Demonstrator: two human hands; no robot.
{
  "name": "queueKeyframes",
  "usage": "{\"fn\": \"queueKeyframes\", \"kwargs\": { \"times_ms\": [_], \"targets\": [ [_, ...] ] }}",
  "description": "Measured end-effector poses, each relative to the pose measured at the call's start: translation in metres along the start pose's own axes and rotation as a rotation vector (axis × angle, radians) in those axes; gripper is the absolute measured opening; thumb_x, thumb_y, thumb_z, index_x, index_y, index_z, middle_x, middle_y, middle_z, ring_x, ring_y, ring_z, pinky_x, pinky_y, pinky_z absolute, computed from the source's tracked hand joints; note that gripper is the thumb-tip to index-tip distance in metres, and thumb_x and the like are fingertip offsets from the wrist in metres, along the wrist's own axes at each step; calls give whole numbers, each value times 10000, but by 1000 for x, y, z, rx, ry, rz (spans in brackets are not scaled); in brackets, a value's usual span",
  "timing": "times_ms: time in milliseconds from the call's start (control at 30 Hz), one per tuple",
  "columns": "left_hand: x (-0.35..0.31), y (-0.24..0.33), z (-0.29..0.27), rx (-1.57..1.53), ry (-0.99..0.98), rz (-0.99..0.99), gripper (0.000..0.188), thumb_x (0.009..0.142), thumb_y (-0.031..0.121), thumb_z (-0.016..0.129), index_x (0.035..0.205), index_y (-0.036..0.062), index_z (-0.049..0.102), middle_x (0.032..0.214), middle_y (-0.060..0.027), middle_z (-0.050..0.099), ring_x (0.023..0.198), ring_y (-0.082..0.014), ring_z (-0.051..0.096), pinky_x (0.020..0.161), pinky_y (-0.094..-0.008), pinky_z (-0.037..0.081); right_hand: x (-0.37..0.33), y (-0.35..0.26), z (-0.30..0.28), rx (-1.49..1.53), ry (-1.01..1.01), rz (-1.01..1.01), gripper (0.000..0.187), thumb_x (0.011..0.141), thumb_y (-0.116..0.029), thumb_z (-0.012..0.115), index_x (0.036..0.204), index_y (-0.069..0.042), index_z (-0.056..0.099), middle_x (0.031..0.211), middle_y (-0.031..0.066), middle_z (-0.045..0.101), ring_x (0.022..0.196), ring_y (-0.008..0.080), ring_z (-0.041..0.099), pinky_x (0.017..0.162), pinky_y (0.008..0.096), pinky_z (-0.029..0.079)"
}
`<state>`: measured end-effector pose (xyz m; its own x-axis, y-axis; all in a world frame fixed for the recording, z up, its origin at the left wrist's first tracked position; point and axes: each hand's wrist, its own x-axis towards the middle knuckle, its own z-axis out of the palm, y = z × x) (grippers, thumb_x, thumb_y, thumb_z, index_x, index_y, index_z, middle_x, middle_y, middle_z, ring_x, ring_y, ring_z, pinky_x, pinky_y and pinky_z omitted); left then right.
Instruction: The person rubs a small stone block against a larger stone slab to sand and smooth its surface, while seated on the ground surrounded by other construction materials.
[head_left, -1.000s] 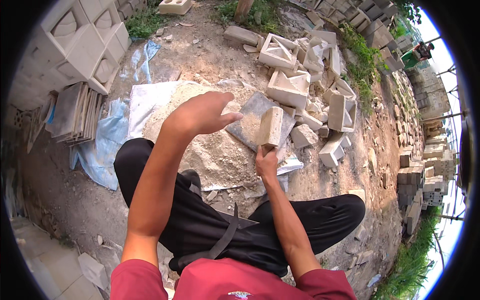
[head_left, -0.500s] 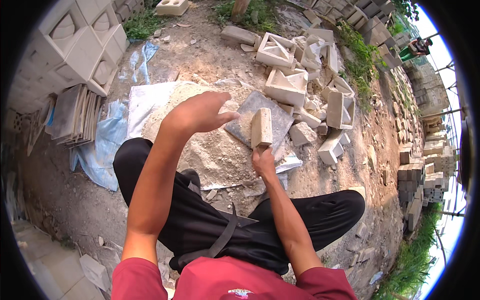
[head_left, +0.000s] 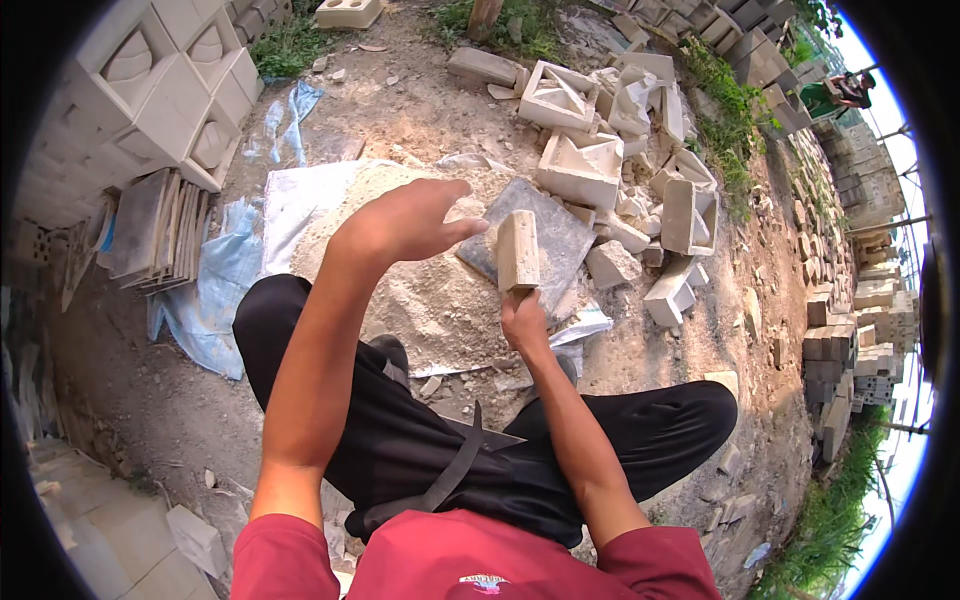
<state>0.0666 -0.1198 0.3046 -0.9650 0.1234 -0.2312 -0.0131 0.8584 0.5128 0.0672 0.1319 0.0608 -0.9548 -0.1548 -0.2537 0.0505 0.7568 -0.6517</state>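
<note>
My right hand (head_left: 524, 318) is closed round the handle of a wooden mallet (head_left: 517, 248), its pale block-shaped head held up over a grey square slab (head_left: 567, 243). My left hand (head_left: 420, 222) hovers to the left, above a heap of pale sandy powder (head_left: 440, 310). Its fingers stretch out with the thumb apart, and nothing is in it. The powder lies on a white sheet (head_left: 290, 205), with the slab at its right side. Across my lap runs a dark strap (head_left: 460, 470).
Broken hollow blocks (head_left: 580, 165) and rubble pile up beyond the slab to the right. Stacked patterned blocks (head_left: 155, 95) stand at the far left, near leaning thin boards (head_left: 150, 230) and a blue sheet (head_left: 215, 290). A person (head_left: 845, 92) is at the far upper right.
The mallet has shifted slightly left relative to the slab. My left hand keeps nearly the same pose. The whole view has moved a little.
</note>
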Motion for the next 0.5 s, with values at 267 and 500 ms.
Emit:
{"fn": "queueKeyframes", "kwargs": {
  "times_ms": [267,500],
  "targets": [
    [3,-2,4,8,8,11,610,927,466,562,1294,-19,517,1228,-242,595,1142,-375,574,963,-409,461,0,0,-3,8,-60,-14,555,868,-316,569,1181,105,387,989,388,602,962,538,584,866,547,460],
    [6,-14,12,47,5,-81,637,911,498,576,1299,-4,522,1208,-240,610,1103,-369,604,932,-405,481,20,-17,-27,-17,-53,37,540,866,-348,579,1096,129,476,971,392,605,952,524,597,840,520,481]
  ]
}}
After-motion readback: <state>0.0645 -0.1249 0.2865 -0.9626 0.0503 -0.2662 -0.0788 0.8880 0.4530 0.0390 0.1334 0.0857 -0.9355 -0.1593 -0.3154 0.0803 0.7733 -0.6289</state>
